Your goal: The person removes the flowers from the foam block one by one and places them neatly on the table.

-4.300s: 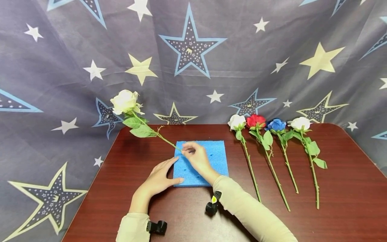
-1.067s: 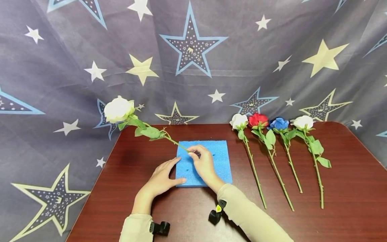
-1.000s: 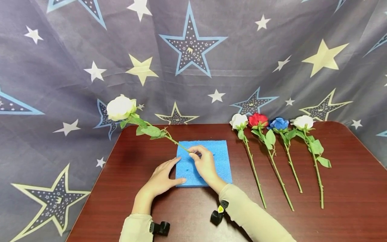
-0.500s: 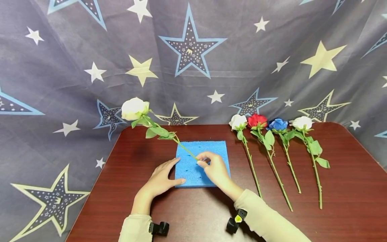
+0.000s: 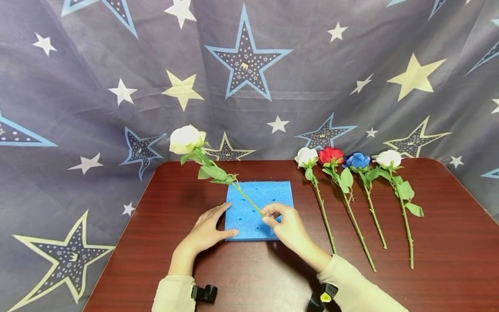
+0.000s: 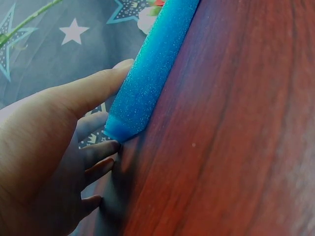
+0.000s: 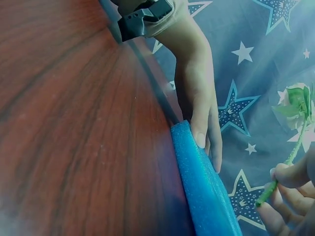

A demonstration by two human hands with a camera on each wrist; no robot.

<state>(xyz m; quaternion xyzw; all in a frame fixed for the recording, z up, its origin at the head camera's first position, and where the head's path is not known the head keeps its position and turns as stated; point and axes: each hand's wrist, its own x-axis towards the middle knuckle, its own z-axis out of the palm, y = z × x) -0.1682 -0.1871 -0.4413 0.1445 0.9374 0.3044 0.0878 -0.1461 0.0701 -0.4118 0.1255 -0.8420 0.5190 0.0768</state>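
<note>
My right hand (image 5: 288,225) pinches the green stem of a white rose (image 5: 187,139) between thumb and fingertips, close to its lower end. Its bloom leans up to the left, over the far side of the table. In the right wrist view the cut end of the stem (image 7: 266,193) shows just past the fingers, apart from the foam. Below it lies a square blue foam block (image 5: 249,225) with several small holes in its top. My left hand (image 5: 205,230) rests at the block's left side, fingers spread, thumb on the near left corner.
To the right on the brown table (image 5: 448,242) lie another white rose (image 5: 306,157), a red rose (image 5: 331,155), a blue rose (image 5: 357,160) and one more white rose (image 5: 387,159), stems toward me. A grey star-patterned cloth (image 5: 312,86) hangs behind the table.
My right hand has carried the white rose to the right and nearer to me, from the foam's far left part to its right part. The left hand stays on the block.
</note>
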